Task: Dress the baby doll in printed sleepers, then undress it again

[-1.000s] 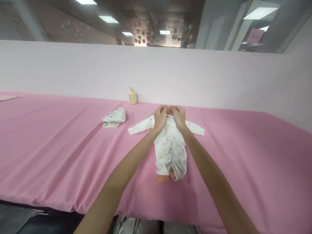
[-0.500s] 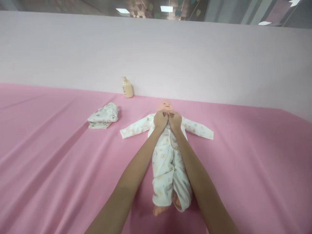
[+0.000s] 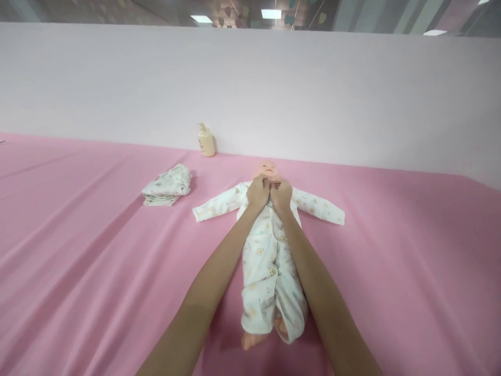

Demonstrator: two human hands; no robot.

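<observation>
A baby doll lies on its back in a white patterned romper, head away from me and bare feet toward me. Its sleeves stretch out to both sides. My left hand is closed at the romper's collar, just below the doll's chin. Right beside it, my right hand pinches the same neckline, and the two hands nearly touch. The collar between my fingers is mostly hidden by them. Both forearms reach over the doll's body from the near side.
A folded stack of patterned white cloth rests on the pink sheet to the left. Behind it a cream pump bottle stands against the pale wall, which borders the far edge.
Both hands stay at the collar, with the fingers shifted slightly. The romper's legs and the doll's feet have moved a little to the left in view.
</observation>
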